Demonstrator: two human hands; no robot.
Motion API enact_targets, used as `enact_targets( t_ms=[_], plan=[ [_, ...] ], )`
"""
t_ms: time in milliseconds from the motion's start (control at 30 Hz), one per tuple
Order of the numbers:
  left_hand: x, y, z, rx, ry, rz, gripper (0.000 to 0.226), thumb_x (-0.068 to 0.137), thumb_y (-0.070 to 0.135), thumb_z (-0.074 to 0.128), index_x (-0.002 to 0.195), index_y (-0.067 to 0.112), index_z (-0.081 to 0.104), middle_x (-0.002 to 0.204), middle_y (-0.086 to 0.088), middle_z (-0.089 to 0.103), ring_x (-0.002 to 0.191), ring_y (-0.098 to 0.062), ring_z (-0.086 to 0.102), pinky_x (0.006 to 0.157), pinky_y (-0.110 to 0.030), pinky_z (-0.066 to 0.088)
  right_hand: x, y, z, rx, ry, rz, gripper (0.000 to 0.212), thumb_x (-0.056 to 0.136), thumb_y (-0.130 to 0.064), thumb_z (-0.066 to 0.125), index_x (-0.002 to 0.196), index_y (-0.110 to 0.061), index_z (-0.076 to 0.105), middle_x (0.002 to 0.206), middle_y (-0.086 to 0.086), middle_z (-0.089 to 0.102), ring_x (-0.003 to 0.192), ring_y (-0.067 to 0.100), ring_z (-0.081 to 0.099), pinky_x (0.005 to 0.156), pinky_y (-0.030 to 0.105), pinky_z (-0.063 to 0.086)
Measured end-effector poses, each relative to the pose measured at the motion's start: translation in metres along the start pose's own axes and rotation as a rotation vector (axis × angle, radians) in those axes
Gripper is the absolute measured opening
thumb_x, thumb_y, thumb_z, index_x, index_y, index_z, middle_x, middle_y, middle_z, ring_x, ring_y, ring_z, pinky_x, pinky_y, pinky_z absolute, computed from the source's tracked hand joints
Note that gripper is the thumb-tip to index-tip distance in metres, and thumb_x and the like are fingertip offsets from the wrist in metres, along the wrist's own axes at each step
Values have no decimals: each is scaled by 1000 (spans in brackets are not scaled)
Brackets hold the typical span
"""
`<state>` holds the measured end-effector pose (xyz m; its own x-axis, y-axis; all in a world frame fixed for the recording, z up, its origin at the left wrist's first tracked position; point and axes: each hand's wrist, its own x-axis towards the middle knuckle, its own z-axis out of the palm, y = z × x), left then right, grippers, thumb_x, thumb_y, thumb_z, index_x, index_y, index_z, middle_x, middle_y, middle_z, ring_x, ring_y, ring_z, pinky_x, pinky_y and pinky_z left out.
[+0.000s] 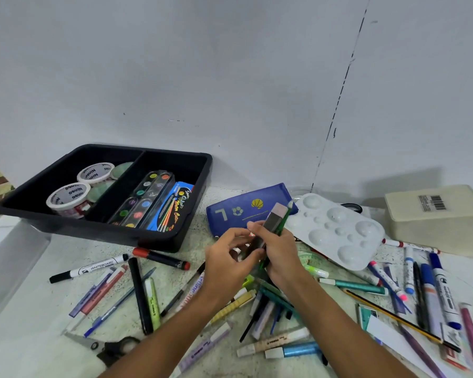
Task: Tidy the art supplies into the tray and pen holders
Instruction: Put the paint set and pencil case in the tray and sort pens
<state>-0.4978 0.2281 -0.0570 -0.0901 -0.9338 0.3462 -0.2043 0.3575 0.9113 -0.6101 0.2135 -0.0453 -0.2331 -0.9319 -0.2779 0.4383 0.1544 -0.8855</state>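
Right hand [280,249] wrapped around a small bundle: a green pen [277,233] and a dark block with a pale pink end, likely an eraser [275,218], held upright above the clutter. Left hand [227,264] pinching the lower end of the same bundle, probably squaring the items together so they travel as one load. Held well above the table [25,309], between the blue pouch [246,211] and the white palette [336,230].

Black tray [159,238] to the left rear, holding tape rolls [69,196] in one compartment, watercolour sets [148,200] in the other. Loose markers [90,268] and scissors [112,347] scattered below, not yet sorted. No pen holder identifiable.
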Motion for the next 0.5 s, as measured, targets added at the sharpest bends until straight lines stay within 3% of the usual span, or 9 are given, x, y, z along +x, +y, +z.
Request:
enact_targets(
  t_ms=[100, 200, 300, 367, 400, 500],
  plan=[
    [6, -7, -6, 77, -7, 37, 28, 78, 28, 77, 102, 23, 62, 89, 9, 69, 82, -10, 63, 61, -26, 50, 3, -2, -6, -130, 25, -72, 11, 82, -14, 73, 78, -9, 64, 66, 7, 60, 64, 19, 59, 61, 33, 52],
    [23, -24, -21, 206, -4, 18, 18, 86, 23, 71, 101, 19, 63, 93, 5, 64, 86, -5, 59, 70, -22, 48, 6, -5, -18, -521, 22, -295, 13, 84, -14, 71, 76, -11, 61, 64, 4, 57, 60, 9, 54, 59, 19, 45],
    [42, -41, -32, 422, -60, 25, 23, 86, 14, 69, 108, 12, 63, 100, 2, 60, 94, -8, 56, 82, -20, 45, 10, -10, -26, -783, -14, -477, 11, 85, -14, 68, 89, -10, 59, 68, 6, 56, 59, 7, 48, 56, 19, 39],
    [53, -50, -33, 530, -123, 44, 29, 85, 12, 68, 114, 10, 62, 107, -1, 58, 105, -14, 52, 90, -23, 41, 15, -15, -28, -905, -53, -577, 24, 87, -12, 66, 110, -18, 61, 67, -9, 51, 61, 1, 47, 59, 17, 36],
    [58, -54, -33, 571, -156, 49, 32, 86, 12, 68, 117, 9, 61, 111, -3, 58, 111, -15, 49, 93, -23, 39, 18, -16, -28, -966, -75, -603, 38, 88, -13, 65, 124, -21, 57, 74, -13, 52, 66, 1, 48, 63, 17, 36],
    [70, -65, -31, 639, -215, 38, 38, 86, 14, 69, 121, 5, 60, 119, -7, 60, 120, -21, 45, 99, -27, 35, 25, -21, -31, -1127, -85, -615, 56, 92, -20, 62, 144, -19, 40, 110, 3, 57, 94, 19, 58, 80, 27, 44]
  ],
)
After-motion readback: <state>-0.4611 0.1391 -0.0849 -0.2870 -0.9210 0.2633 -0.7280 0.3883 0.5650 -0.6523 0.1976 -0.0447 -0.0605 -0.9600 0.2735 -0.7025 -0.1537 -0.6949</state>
